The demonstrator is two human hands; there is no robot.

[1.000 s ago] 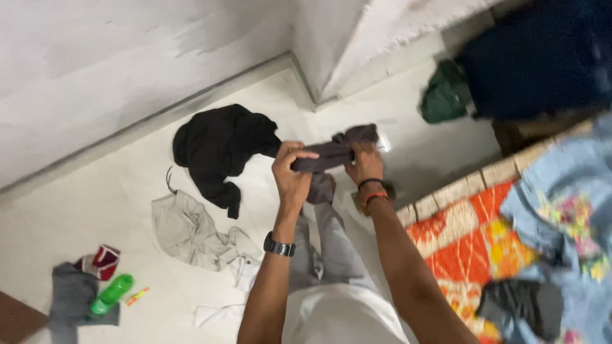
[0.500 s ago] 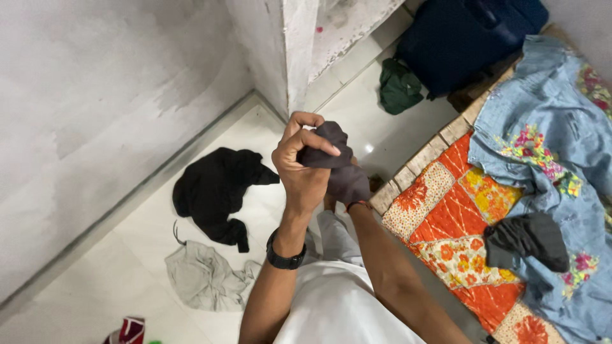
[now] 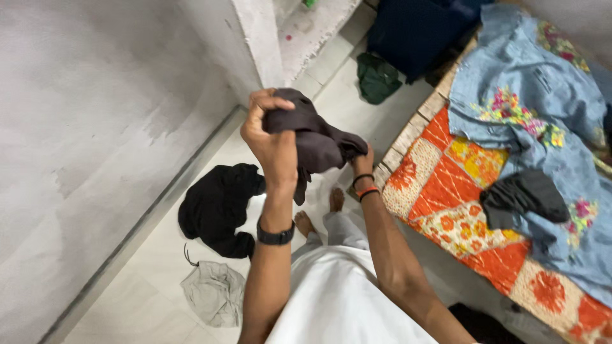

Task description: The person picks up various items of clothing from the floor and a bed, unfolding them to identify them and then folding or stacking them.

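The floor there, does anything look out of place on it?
Yes. A black garment and a pale grey garment lie crumpled on the white floor by the wall, and a dark green one is bunched further off. The hands hold a dark grey cloth above them.

Right hand (image 3: 362,160) mostly hidden behind dark grey garment (image 3: 317,141).
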